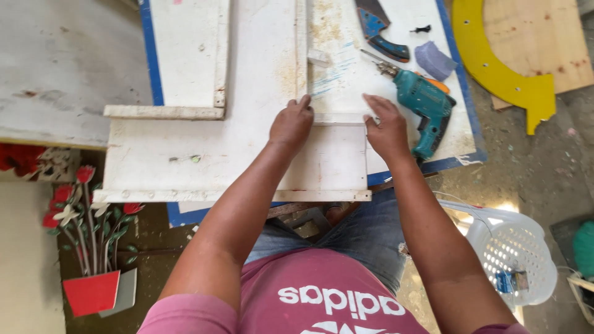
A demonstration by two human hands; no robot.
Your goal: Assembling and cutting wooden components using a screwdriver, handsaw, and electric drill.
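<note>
White strip (337,119) lay crosswise on the white board (185,161), long axis left-right, just ahead of both hands. Left hand (291,124) pressed flat on its left end, right hand (385,127) on its right end; neither grip closed around it. Teal drill (424,102) sat just beside the right hand on the surface (272,55).

To my right on the bench lie a teal power drill (424,105), a purple block (434,60) and a blue-and-black handsaw handle (380,31). Past the bench edge I see a yellow curved cut-out (495,68) on plywood, and a white plastic basket (513,247) on the floor. Down at my left stands a red pot of painted flowers (91,291).
</note>
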